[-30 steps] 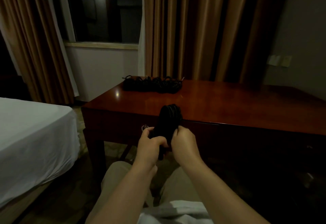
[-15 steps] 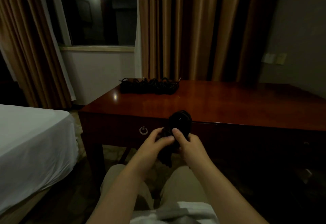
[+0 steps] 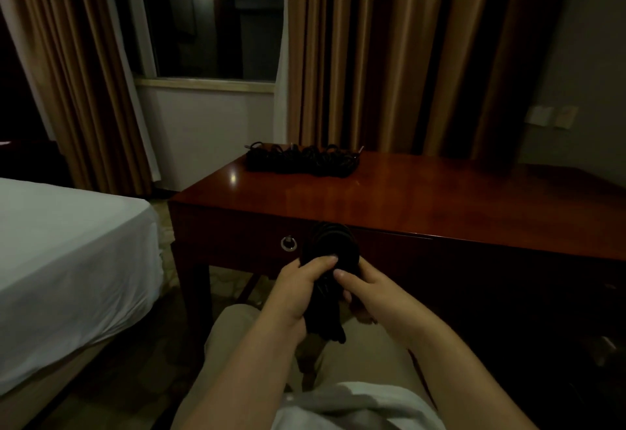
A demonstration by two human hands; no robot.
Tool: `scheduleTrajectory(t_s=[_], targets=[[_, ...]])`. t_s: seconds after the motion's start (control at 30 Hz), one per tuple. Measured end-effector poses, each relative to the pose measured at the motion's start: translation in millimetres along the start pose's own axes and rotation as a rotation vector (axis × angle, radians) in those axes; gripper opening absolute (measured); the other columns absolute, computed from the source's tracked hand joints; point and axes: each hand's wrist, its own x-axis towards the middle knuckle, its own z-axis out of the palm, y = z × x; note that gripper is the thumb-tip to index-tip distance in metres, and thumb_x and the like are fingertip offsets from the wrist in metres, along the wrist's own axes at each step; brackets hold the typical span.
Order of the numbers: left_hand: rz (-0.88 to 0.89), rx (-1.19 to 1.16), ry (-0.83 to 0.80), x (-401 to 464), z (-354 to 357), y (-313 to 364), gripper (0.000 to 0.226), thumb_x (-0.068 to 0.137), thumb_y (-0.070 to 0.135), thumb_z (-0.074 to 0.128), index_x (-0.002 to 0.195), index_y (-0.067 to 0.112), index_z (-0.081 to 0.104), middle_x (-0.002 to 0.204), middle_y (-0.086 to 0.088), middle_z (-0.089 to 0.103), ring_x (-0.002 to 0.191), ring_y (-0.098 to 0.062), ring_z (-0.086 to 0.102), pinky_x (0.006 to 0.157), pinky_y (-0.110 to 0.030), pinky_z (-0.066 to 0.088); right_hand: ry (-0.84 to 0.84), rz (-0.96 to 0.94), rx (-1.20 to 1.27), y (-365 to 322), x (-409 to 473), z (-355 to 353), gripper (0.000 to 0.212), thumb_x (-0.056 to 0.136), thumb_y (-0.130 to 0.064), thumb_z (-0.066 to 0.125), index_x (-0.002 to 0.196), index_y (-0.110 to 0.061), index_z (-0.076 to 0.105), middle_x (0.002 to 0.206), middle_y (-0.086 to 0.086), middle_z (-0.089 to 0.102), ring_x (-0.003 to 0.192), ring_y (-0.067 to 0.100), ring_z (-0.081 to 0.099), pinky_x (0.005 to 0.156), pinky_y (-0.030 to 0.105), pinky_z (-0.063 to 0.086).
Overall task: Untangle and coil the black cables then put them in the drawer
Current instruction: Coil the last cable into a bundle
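Note:
A coiled bundle of black cable [image 3: 330,243] stands upright in front of the desk's front edge, above my lap. My left hand [image 3: 298,289] grips its lower part from the left, thumb across the front. My right hand [image 3: 367,289] pinches it from the right, thumb on the coil. The bundle's lower end hangs below my hands. A pile of several more black cables [image 3: 301,160] lies on the far left of the desk top. The desk drawer [image 3: 237,243] is shut, with a metal ring pull [image 3: 288,243] just left of the held coil.
The dark red wooden desk [image 3: 440,199] fills the middle and right. A bed with a white sheet [image 3: 61,253] is on the left, with a floor gap between it and the desk. Brown curtains and a dark window are behind. My knees sit under the hands.
The coil has dropped a little and turned, so its looped top faces me more. Both hands shifted their hold around its middle, thumbs now on the front.

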Motion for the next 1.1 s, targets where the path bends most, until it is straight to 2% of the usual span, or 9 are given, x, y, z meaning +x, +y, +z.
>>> scheduleTrajectory(t_s=[0.07, 0.13, 0.3, 0.57, 0.77, 0.87, 0.93, 1.0, 1.1], targets=[[-0.022, 0.001, 0.036, 1.7, -0.1, 1.4, 0.018, 0.089, 0.014, 0.061, 0.104, 0.006, 0.066, 0.096, -0.02, 0.07, 0.078, -0.031, 0.067, 0.067, -0.037, 0.053, 0.024, 0.051, 0.144, -0.7, 3.0, -2.3, 0.017, 0.098, -0.021, 0.045, 0.114, -0.023, 0.051, 0.059, -0.006, 0.049, 0.039, -0.001, 0.047, 0.038, 0.013, 0.031], [-0.03, -0.011, 0.06, 4.2, 1.5, 3.6, 0.021, 0.089, 0.015, 0.061, 0.107, 0.004, 0.064, 0.099, -0.022, 0.068, 0.078, -0.032, 0.067, 0.066, -0.037, 0.053, 0.032, 0.123, 0.314, -0.5, 6.5, -5.1, 0.013, 0.096, -0.018, 0.04, 0.096, -0.014, 0.053, 0.05, -0.004, 0.046, 0.035, 0.005, 0.038, 0.037, 0.017, 0.025], [-0.026, 0.022, 0.059, 2.3, 10.6, 0.2, 0.01, 0.09, 0.01, 0.059, 0.099, 0.008, 0.063, 0.088, -0.017, 0.068, 0.076, -0.029, 0.066, 0.064, -0.034, 0.05, 0.142, 0.344, 0.63, 8.0, 17.6, -11.1, 0.03, 0.095, -0.02, 0.038, 0.067, -0.015, 0.046, 0.043, -0.005, 0.038, 0.029, 0.006, 0.028, 0.029, 0.017, 0.019], [-0.14, -0.003, 0.102, -4.3, 10.4, -7.9, 0.005, 0.092, 0.009, 0.055, 0.094, 0.008, 0.06, 0.083, -0.015, 0.064, 0.071, -0.027, 0.061, 0.061, -0.033, 0.047, 0.075, 0.44, 0.567, 28.8, 28.0, -17.1, 0.032, 0.093, -0.012, 0.041, 0.063, -0.014, 0.049, 0.041, -0.007, 0.034, 0.03, 0.004, 0.026, 0.032, 0.015, 0.015], [-0.166, -0.06, 0.145, -2.8, -0.3, 1.9, 0.024, 0.093, 0.018, 0.056, 0.11, 0.003, 0.06, 0.09, -0.018, 0.064, 0.075, -0.029, 0.062, 0.062, -0.035, 0.048, -0.018, 0.185, 0.505, 14.6, 3.5, -16.5, 0.016, 0.095, -0.005, 0.042, 0.085, -0.013, 0.05, 0.055, 0.001, 0.047, 0.038, 0.008, 0.037, 0.038, 0.017, 0.03], [-0.202, -0.111, 0.089, -6.1, 3.7, 5.9, 0.026, 0.095, 0.022, 0.052, 0.101, -0.001, 0.062, 0.08, -0.018, 0.066, 0.068, -0.028, 0.064, 0.064, -0.037, 0.051, -0.085, 0.035, 0.574, 3.6, -17.9, -18.3, 0.015, 0.088, -0.012, 0.044, 0.088, -0.005, 0.058, 0.065, 0.008, 0.056, 0.05, 0.014, 0.053, 0.049, 0.022, 0.045], [-0.226, -0.168, 0.05, -7.6, 8.2, 7.6, 0.031, 0.096, 0.026, 0.049, 0.102, -0.002, 0.062, 0.069, -0.016, 0.065, 0.056, -0.026, 0.063, 0.056, -0.035, 0.053, -0.097, -0.057, 0.611, 1.2, -26.9, -21.5, 0.021, 0.083, -0.01, 0.048, 0.093, -0.002, 0.064, 0.076, 0.014, 0.064, 0.06, 0.018, 0.06, 0.057, 0.025, 0.051], [-0.222, -0.193, 0.048, -8.9, 11.6, 10.7, 0.031, 0.098, 0.027, 0.047, 0.099, -0.001, 0.061, 0.063, -0.015, 0.063, 0.053, -0.025, 0.061, 0.052, -0.033, 0.052, -0.063, -0.144, 0.565, -0.5, -31.4, -20.0, 0.021, 0.081, -0.004, 0.056, 0.099, -0.002, 0.066, 0.083, 0.014, 0.069, 0.066, 0.018, 0.063, 0.063, 0.026, 0.054], [-0.232, -0.19, 0.066, -11.1, 14.0, 14.1, 0.03, 0.098, 0.026, 0.047, 0.096, -0.001, 0.061, 0.067, -0.016, 0.063, 0.057, -0.027, 0.061, 0.055, -0.035, 0.052, 0.094, -0.206, 0.293, -6.6, -30.9, -11.9, 0.023, 0.076, -0.016, 0.062, 0.096, -0.008, 0.067, 0.079, 0.007, 0.072, 0.066, 0.017, 0.063, 0.067, 0.03, 0.054]])
